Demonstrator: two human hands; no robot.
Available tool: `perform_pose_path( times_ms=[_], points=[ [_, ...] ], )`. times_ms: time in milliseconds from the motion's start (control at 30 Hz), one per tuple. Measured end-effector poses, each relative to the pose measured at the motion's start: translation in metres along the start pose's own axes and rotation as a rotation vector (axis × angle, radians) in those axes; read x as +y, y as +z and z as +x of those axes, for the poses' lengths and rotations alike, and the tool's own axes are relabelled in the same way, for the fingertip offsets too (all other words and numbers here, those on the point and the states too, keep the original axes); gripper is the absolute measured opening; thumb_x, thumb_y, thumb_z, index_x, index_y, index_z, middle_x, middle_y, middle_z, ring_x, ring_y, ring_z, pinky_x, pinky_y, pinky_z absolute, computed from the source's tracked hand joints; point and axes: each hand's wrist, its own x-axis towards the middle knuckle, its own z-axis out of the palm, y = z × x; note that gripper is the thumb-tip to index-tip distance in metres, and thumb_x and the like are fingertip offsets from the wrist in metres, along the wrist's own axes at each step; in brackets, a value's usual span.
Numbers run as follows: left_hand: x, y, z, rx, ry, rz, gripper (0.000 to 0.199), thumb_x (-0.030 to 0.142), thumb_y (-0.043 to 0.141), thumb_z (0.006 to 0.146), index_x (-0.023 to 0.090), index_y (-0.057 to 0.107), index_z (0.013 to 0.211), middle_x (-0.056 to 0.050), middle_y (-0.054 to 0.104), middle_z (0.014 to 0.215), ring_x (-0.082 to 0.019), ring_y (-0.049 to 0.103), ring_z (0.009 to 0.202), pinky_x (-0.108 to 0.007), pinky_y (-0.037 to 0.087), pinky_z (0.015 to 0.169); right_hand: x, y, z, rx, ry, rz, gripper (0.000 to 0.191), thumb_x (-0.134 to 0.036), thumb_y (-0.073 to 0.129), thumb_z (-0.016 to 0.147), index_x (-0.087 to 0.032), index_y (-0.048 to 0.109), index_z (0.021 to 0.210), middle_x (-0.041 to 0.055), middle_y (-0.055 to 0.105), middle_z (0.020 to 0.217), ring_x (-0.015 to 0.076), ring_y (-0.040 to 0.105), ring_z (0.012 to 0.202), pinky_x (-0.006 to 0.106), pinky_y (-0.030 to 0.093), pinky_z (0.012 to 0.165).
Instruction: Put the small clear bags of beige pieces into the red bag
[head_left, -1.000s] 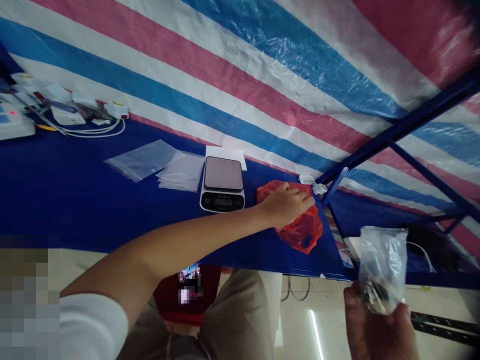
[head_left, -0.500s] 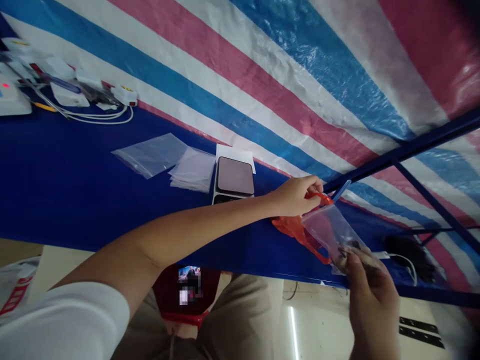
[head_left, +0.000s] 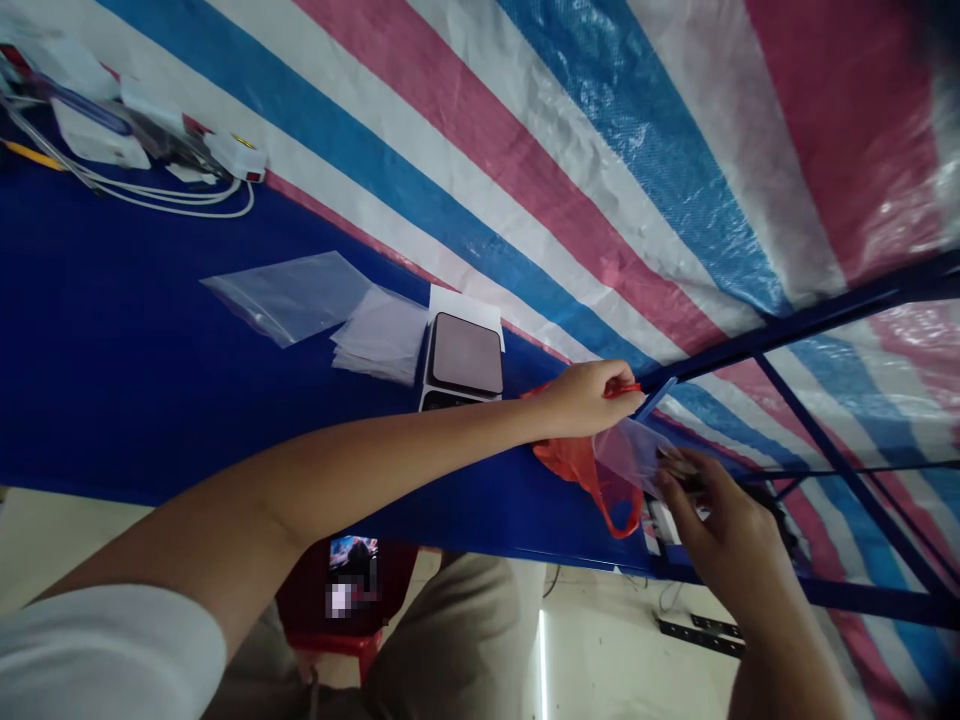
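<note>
An orange-red plastic bag (head_left: 570, 455) slumps on the blue table, with one handle loop hanging toward the front edge. My left hand (head_left: 600, 395) reaches across from the left, its fingers closed on the upper rim of that bag. Pinched in my right hand (head_left: 705, 500) is a clear zip-lock bag (head_left: 626, 450) with something small and dark in its end, too blurred to name. The clear bag's other end extends into the mouth of the orange-red bag. Left of my hands stands a small digital scale (head_left: 466, 355), partly covered by my forearm.
White sheets or small bags (head_left: 382, 335) lie stacked left of the scale, with a clear zip-lock bag (head_left: 292, 295) beside them. Power strips and cables (head_left: 172, 190) crowd the back left. A blue metal frame (head_left: 810, 320) borders the right. Below is a red stool (head_left: 337, 640).
My right hand has moved up and inward, bringing the clear bag closer to the orange-red bag's mouth. My left hand keeps its grip. The view has shifted slightly.
</note>
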Motion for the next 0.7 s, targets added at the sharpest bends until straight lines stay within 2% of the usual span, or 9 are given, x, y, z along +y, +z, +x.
perform_pose_path(
  times_ms=[100,200,300,433,567,700],
  points=[
    [-0.002,0.002,0.001,-0.044,-0.119,-0.179,0.016,0.031,0.053,0.093,0.019,0.047,0.085,-0.004,0.07,0.089,-0.012,0.061,0.079,-0.029,0.045,0.075,0.001,0.0,0.012,-0.038,-0.037,0.003,0.046,-0.054,0.052,0.092,-0.019,0.066,0.119,0.0131,0.077,0.102,0.0308,0.075,0.085,0.039,0.056,0.074],
    [-0.005,0.003,0.002,-0.044,-0.152,-0.229,0.013,0.028,0.053,0.093,0.02,0.044,0.088,-0.006,0.071,0.097,-0.013,0.062,0.084,-0.028,0.045,0.074,0.0,-0.006,0.021,-0.15,-0.033,0.052,0.045,-0.056,0.054,0.092,-0.021,0.066,0.118,0.0112,0.078,0.103,0.0302,0.075,0.087,0.038,0.057,0.072],
    [-0.007,0.0,0.002,-0.052,-0.103,-0.228,0.015,0.025,0.054,0.091,0.021,0.041,0.086,-0.005,0.067,0.101,-0.013,0.061,0.089,-0.028,0.045,0.078,-0.004,-0.016,0.026,-0.203,-0.024,0.084,0.046,-0.059,0.057,0.091,-0.024,0.066,0.12,0.0098,0.078,0.105,0.0295,0.075,0.087,0.037,0.057,0.071],
    [-0.006,-0.006,0.0,-0.114,-0.03,-0.106,0.012,0.022,0.054,0.088,0.021,0.043,0.084,0.002,0.056,0.087,-0.012,0.052,0.081,-0.028,0.042,0.077,-0.009,-0.02,0.032,-0.252,-0.068,0.1,0.046,-0.056,0.054,0.093,-0.021,0.066,0.121,0.0114,0.078,0.101,0.028,0.074,0.083,0.036,0.055,0.07],
    [-0.006,-0.009,0.001,-0.164,-0.014,-0.077,0.01,0.019,0.053,0.083,0.021,0.044,0.085,0.003,0.05,0.082,-0.012,0.046,0.077,-0.029,0.041,0.075,-0.012,-0.01,0.051,-0.269,-0.091,0.079,0.038,-0.049,0.053,0.094,-0.02,0.066,0.116,0.0108,0.077,0.099,0.027,0.073,0.082,0.034,0.053,0.07],
    [-0.007,-0.01,0.002,-0.144,0.012,-0.09,0.01,0.017,0.052,0.081,0.021,0.043,0.083,0.001,0.053,0.089,-0.013,0.049,0.085,-0.03,0.042,0.083,-0.012,0.006,0.088,-0.33,-0.069,0.003,0.028,-0.039,0.058,0.091,-0.02,0.068,0.11,0.0077,0.077,0.09,0.0247,0.072,0.079,0.032,0.049,0.069]
  ],
)
